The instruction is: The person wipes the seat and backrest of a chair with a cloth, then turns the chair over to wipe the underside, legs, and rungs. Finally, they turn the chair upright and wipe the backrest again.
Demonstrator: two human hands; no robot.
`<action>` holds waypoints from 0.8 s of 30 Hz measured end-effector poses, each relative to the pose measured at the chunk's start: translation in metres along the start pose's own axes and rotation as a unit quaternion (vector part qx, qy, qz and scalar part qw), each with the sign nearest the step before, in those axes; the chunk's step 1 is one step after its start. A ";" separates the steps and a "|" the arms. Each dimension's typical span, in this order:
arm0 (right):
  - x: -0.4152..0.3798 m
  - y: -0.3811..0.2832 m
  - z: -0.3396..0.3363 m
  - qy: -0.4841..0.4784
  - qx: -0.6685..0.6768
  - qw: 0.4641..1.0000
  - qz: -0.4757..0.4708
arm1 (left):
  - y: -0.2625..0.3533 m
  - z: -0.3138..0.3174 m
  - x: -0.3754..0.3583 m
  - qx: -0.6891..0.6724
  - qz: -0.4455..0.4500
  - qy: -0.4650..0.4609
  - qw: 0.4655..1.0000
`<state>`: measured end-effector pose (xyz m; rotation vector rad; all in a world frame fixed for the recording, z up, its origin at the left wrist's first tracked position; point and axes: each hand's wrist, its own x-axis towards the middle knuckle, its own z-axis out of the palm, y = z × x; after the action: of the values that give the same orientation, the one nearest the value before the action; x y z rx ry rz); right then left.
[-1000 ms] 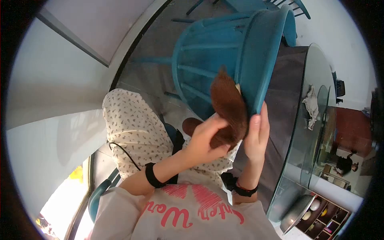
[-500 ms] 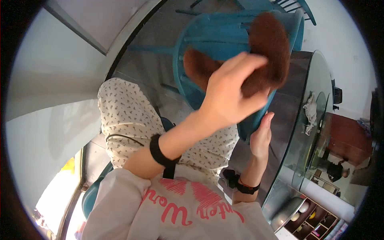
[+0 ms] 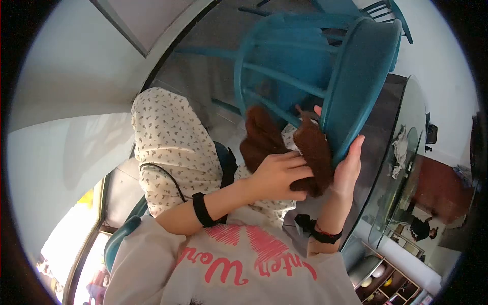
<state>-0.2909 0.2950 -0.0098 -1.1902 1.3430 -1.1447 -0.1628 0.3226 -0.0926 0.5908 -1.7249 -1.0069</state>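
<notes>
A blue chair (image 3: 363, 76) with a slatted back is tipped in front of my knees, its wide curved rail toward me. My right hand (image 3: 348, 170) grips the end of that rail; a fingertip shows on its far side. A fuzzy brown cloth (image 3: 312, 145) hangs in folds beside the rail's near end, partly over my lap. My left hand (image 3: 282, 178) is closed on the cloth, back of the hand up, some fingers hidden in the folds.
On the right stands a glass-topped table (image 3: 378, 188) with a crumpled pale cloth (image 3: 400, 152) on it. Another blue chair (image 3: 389, 12) is at the back. A pale curved wall (image 3: 66, 81) rises on the left. A person (image 3: 422, 229) is far off at the right.
My left hand has drawn the brown cloth down toward my body, off the chair's slats and rail. More of the chair shows now. My right hand remains at the rail's end.
</notes>
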 end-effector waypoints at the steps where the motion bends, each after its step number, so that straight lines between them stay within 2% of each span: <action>1: -0.001 0.000 -0.002 -0.018 0.010 1.000 0.005 | 0.002 -0.004 0.000 -0.025 -0.041 -0.024 0.999; 2: -0.002 0.000 -0.003 -0.036 0.021 0.999 0.009 | 0.004 -0.009 0.001 -0.049 -0.081 -0.047 0.994; 3: -0.002 0.000 -0.002 -0.034 0.021 0.999 0.008 | 0.005 -0.012 0.002 -0.122 -0.097 0.010 0.988; 5: -0.006 0.001 0.002 0.065 -0.019 0.997 0.042 | 0.003 -0.023 -0.001 -0.109 -0.082 0.146 0.980; 6: -0.005 0.000 0.002 0.068 -0.018 0.997 0.044 | 0.005 -0.033 0.000 -0.102 -0.084 0.208 0.969; 8: -0.001 0.000 0.001 -0.041 -0.002 0.999 -0.009 | 0.011 -0.045 0.006 -0.188 -0.159 0.342 0.907; 10: -0.001 0.000 -0.001 -0.039 -0.001 0.999 -0.013 | 0.017 -0.066 0.021 -0.145 -0.155 0.326 0.921; 11: -0.001 0.001 -0.001 -0.039 -0.004 0.999 -0.015 | 0.011 -0.075 0.026 -0.008 -0.066 0.258 0.964; 12: -0.001 0.001 -0.002 -0.041 -0.006 0.999 -0.017 | 0.012 -0.076 0.029 0.087 -0.028 0.186 0.978; 13: -0.002 0.000 0.000 -0.044 -0.004 0.999 -0.018 | 0.016 -0.070 0.031 0.103 -0.050 0.144 0.983; 14: -0.003 -0.001 0.002 0.005 -0.030 0.999 -0.012 | 0.020 -0.058 0.034 0.119 -0.073 0.102 0.985; 15: -0.005 -0.001 0.004 0.053 -0.055 0.997 -0.006 | 0.013 -0.044 0.032 0.100 -0.088 0.116 0.984; 18: -0.009 0.001 0.000 0.059 -0.094 0.994 -0.021 | -0.020 -0.019 0.020 0.095 -0.113 0.131 0.980; 19: -0.013 0.002 0.004 0.133 -0.043 0.990 0.035 | -0.025 -0.019 0.018 0.130 -0.123 0.104 0.978; 20: -0.016 0.002 0.005 0.133 -0.041 0.990 0.036 | -0.028 -0.018 0.016 0.164 -0.131 0.077 0.975; 22: -0.019 0.004 0.003 0.242 -0.119 0.961 0.064 | -0.027 -0.022 0.019 0.149 -0.127 0.069 0.978; 24: -0.021 0.011 -0.004 0.261 -0.124 0.955 0.064 | -0.032 -0.023 0.019 0.150 -0.132 0.059 0.978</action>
<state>-0.2943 0.3164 -0.0188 -0.9859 1.9846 -1.2742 -0.1507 0.2825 -0.1067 1.0760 -1.7334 -0.8744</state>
